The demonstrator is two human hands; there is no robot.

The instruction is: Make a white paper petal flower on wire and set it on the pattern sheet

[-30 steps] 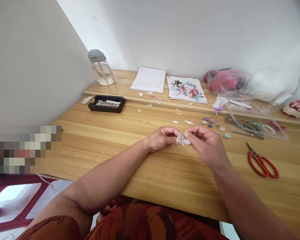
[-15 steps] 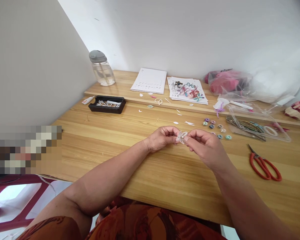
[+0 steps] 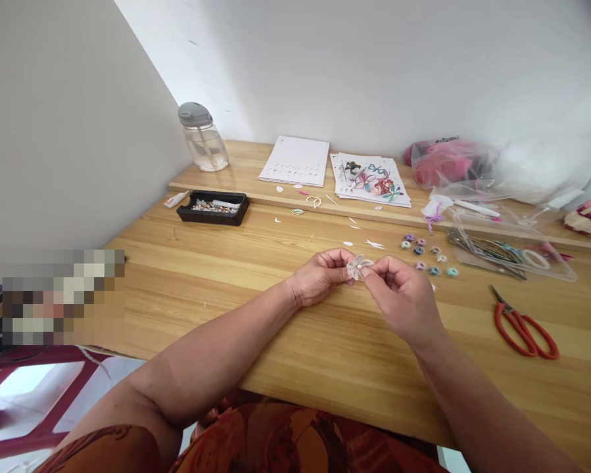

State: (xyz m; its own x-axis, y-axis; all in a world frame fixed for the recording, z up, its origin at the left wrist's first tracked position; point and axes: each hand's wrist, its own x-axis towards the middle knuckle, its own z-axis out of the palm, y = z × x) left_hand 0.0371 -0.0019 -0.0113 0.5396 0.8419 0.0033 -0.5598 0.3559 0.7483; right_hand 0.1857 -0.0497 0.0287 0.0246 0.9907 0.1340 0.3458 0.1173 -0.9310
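Between my two hands is a small pale flower point(image 3: 358, 266) with several petals and a light bead at its centre. My left hand point(image 3: 319, 277) pinches its left edge between thumb and fingers. From the right, my right hand point(image 3: 404, 297) is closed on the flower's lower right petals, thumb on top. Both hands are just above the wooden table point(image 3: 256, 276). The flower's underside is hidden by my fingers.
Orange-handled scissors point(image 3: 526, 328) lie at the right, near several small thread spools point(image 3: 419, 250) and a clear tray of tools point(image 3: 512, 253). A black tray of beads point(image 3: 212, 209) stands left. A water bottle point(image 3: 204, 141) and papers point(image 3: 295, 161) sit on the back ledge.
The flower has turned and tilted slightly between my fingers, and my right thumb has shifted a little lower on it. The whole view has moved slightly.
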